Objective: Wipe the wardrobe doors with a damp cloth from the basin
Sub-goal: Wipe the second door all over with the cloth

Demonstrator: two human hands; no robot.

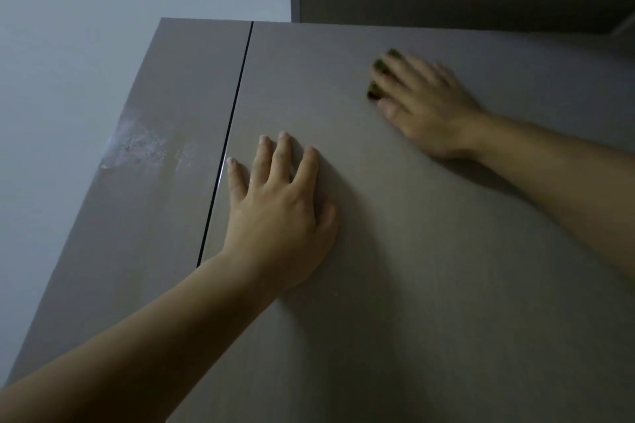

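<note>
Upper right: our right hand [422, 103], fingers flat, presses the dark cloth [376, 79] on the right door [378, 251]. Left hand [278, 213], fingers straight, braces at centre. We advise overlapping strokes toward the white smear [137, 148], frame left.

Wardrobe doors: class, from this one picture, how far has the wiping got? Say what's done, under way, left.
Done: the wide door shows no marks, though dim light hides much. In hand: the right hand presses a dark cloth high on it, blurred; the left hand lies flat on it too. Left: the narrow door bears a whitish smear.
</note>
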